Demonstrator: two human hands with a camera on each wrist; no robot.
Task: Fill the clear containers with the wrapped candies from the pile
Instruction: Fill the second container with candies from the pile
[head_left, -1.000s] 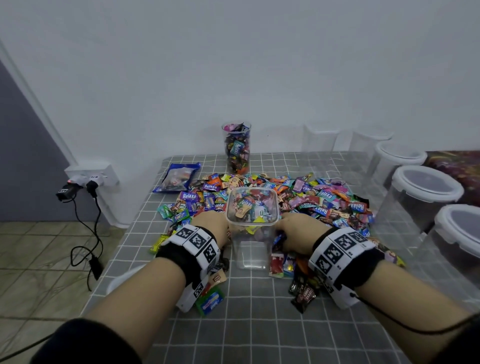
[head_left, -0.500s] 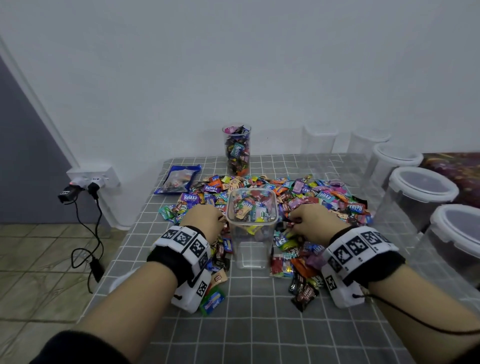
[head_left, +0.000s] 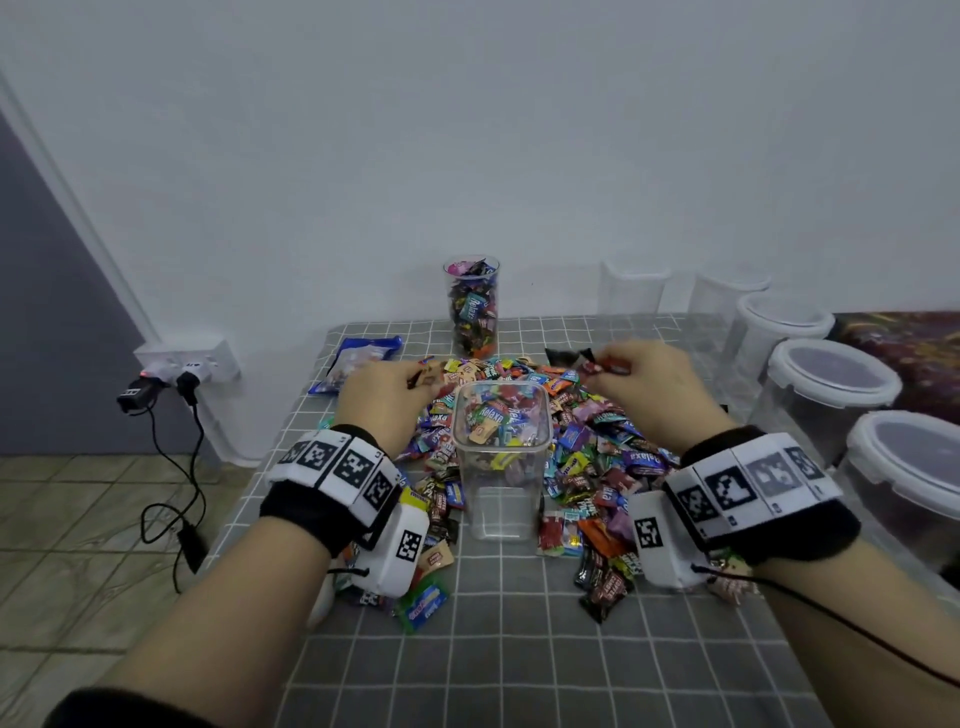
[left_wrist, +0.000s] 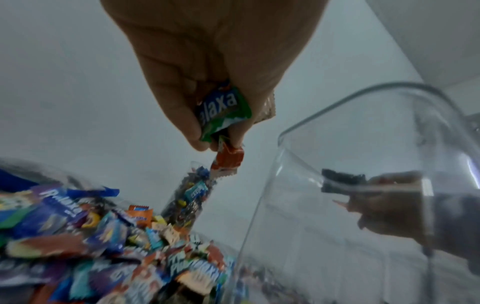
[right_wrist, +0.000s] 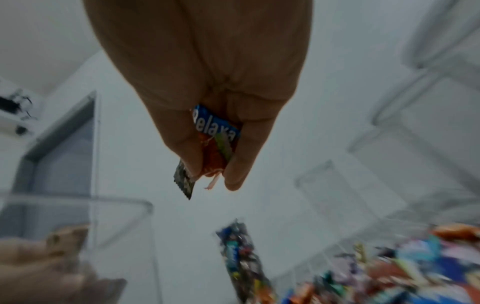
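Two hands were raised over the candy pile (head_left: 597, 457) when I checked the feeds. Nearest me, the square clear container (head_left: 500, 457) stood on the grey grid tablecloth (head_left: 519, 649), open at the top and ringed by wrappers. My left hand (head_left: 382, 400) hung just left of its rim, fingers curled on a small bunch: I saw a green Relaxa candy (left_wrist: 223, 109) and an orange-red candy (left_wrist: 227, 160) dangling below it. My right hand (head_left: 654, 389) hung past the right rim, pinching a blue Relaxa candy (right_wrist: 215, 125) and a dark wrapper (right_wrist: 184, 182). Farther back, a tall round container (head_left: 471, 306) stood packed with candies by the wall, with lidded tubs (head_left: 831, 384) lined along the right edge.
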